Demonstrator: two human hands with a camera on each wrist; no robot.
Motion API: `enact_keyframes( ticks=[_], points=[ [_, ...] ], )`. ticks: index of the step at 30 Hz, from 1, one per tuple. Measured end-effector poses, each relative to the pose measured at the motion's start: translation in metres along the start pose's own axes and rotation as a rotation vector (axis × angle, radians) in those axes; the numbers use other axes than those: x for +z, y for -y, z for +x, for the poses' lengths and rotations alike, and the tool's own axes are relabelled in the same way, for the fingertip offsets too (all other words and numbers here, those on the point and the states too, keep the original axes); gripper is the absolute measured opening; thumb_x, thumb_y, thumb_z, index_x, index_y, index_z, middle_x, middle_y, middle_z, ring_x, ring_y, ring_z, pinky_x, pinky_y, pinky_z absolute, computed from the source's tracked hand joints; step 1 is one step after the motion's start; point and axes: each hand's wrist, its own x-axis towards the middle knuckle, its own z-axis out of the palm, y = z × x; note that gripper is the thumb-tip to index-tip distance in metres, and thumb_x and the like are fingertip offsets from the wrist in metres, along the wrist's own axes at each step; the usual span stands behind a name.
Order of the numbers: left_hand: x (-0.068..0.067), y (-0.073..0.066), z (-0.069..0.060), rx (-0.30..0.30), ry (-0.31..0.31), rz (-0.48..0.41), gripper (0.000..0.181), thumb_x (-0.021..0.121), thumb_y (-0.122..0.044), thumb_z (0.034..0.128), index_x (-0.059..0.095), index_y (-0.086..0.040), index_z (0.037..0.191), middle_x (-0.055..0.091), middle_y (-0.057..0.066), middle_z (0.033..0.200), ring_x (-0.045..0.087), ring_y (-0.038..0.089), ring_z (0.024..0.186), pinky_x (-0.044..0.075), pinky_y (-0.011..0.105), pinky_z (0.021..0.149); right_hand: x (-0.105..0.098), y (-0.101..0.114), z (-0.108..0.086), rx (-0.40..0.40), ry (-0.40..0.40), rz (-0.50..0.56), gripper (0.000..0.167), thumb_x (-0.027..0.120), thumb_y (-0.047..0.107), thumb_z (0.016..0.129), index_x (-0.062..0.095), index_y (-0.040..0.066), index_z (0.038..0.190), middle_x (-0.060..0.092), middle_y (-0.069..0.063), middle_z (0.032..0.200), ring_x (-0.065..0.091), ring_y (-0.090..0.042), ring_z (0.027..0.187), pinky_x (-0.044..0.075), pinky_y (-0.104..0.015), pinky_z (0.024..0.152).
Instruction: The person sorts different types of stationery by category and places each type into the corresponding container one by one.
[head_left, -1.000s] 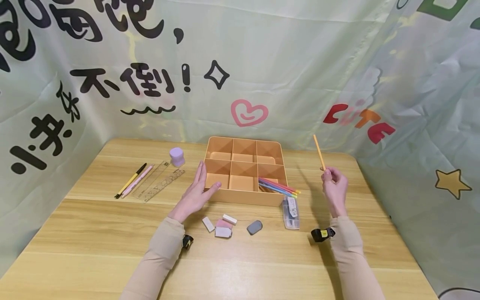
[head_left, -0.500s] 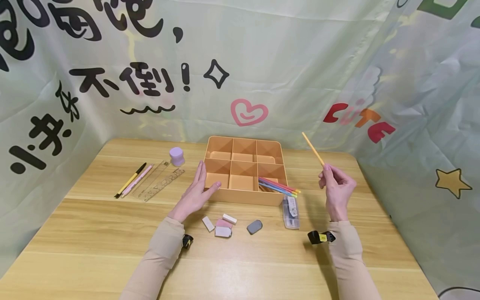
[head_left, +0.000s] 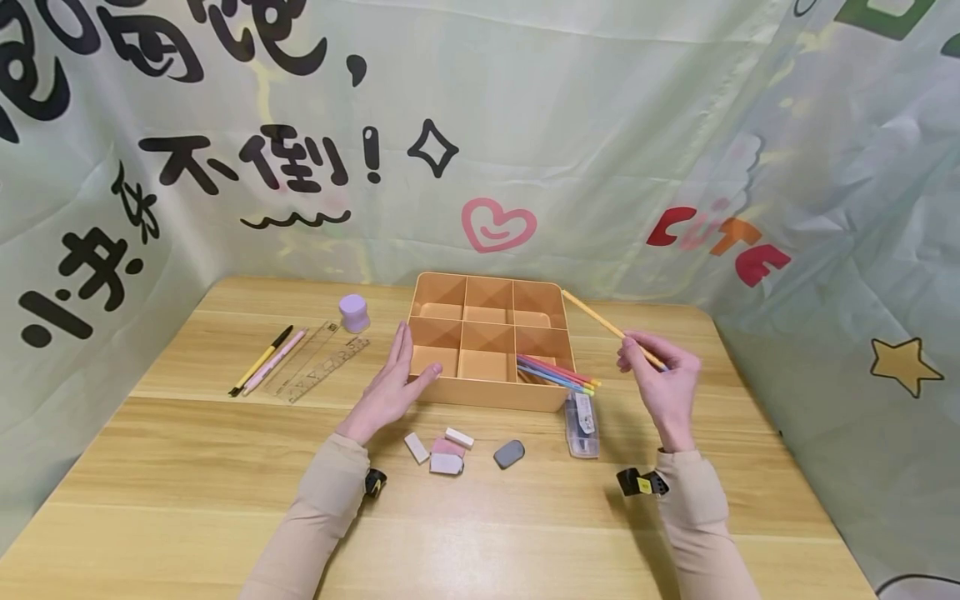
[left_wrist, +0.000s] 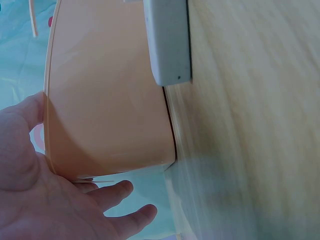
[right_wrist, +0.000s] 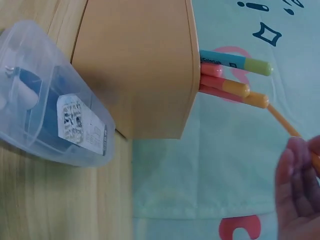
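My right hand (head_left: pixel 663 383) pinches a slim orange pen (head_left: pixel 596 315) between thumb and fingers. The pen slants up and left; its far end lies by the back right corner of a tan divided organizer box (head_left: pixel 480 395). My left hand (head_left: pixel 386 387) touches the box's front left corner. Its fingers are straight along the side, and the thumb (left_wrist: pixel 31 110) lies at the rim in the left wrist view. Several coloured pens (head_left: pixel 551 371) lean in the front right compartment, their ends over the edge. The right wrist view shows their orange and green ends (right_wrist: pixel 257 66).
A clear plastic case (head_left: pixel 582 427) stands against the box's front right corner. Several erasers (head_left: pixel 447 463) and a grey eraser (head_left: pixel 509 454) lie in front. To the left are a yellow-black pen (head_left: pixel 262 360), a pink pen (head_left: pixel 276 362), clear rulers (head_left: pixel 328 370) and a purple container (head_left: pixel 354 313).
The orange pen has swung from nearly upright to a low leftward slant, its far end now at the box. My right hand has turned and lowered slightly. The left hand has stayed put.
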Motion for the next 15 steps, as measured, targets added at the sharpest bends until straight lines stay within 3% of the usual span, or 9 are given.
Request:
enact_keyframes(
  ticks=[5,12,15],
  points=[
    [0.000,0.000,-0.001,0.005,-0.001,0.001,0.094,0.044,-0.055,0.1032,-0.016,-0.010,0.159,-0.025,0.002,0.167,0.014,0.046,0.154,0.019,0.061,0.125,-0.003,0.005,-0.002,0.049,0.134,-0.223,0.021,0.067,0.005,0.094,0.072,-0.012,0.104,0.066,0.016,0.072,0.064,0.003,0.061,0.057,-0.014,0.058],
    [0.000,-0.001,-0.001,0.008,-0.002,0.003,0.094,0.044,-0.055,0.1033,-0.017,-0.009,0.159,-0.026,0.003,0.167,0.013,0.044,0.154,0.016,0.058,0.126,-0.005,0.014,-0.001,0.050,0.297,-0.434,0.022,0.065,0.008,0.096,0.074,-0.009,0.106,0.073,-0.020,0.082,0.065,0.004,0.063,0.058,-0.014,0.060],
    [0.000,-0.001,-0.001,0.006,-0.002,0.005,0.094,0.044,-0.055,0.1033,-0.016,-0.010,0.159,-0.026,0.002,0.167,0.013,0.043,0.155,0.016,0.057,0.126,-0.003,0.018,0.001,0.085,0.359,-0.494,0.024,0.064,0.011,0.097,0.073,-0.008,0.107,0.074,-0.025,0.084,0.069,-0.003,0.064,0.058,-0.015,0.061]
  ],
)
